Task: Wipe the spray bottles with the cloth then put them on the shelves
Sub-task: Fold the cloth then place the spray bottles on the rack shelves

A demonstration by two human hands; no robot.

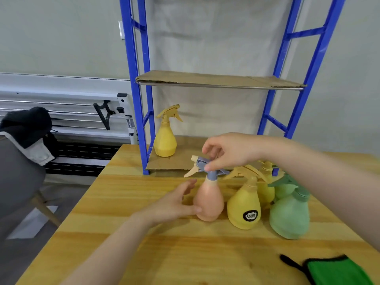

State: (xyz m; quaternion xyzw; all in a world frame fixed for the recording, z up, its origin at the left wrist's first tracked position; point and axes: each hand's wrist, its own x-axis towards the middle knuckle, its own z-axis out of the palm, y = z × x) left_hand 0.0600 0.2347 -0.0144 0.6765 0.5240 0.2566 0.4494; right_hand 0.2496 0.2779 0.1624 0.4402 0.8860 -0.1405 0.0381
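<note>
A pink spray bottle (209, 200) with a grey-and-cream trigger head stands upright on the wooden table (144, 243). My right hand (230, 151) pinches its trigger head from above. My left hand (176, 202) lies open beside the bottle's body, thumb touching its lower side. To its right stand a yellow bottle with a black label (244, 208), another yellow one (266, 182) behind it, and two green bottles (290, 214). One yellow bottle (165, 136) stands on the lower shelf (174, 163) of the blue rack. A green cloth (335, 272) lies at the table's near right.
The blue metal rack (133, 79) stands on the table's far side, with a bare cardboard upper shelf (218, 80). A grey chair (18, 175) with dark clothing draped over it stands to the left of the table.
</note>
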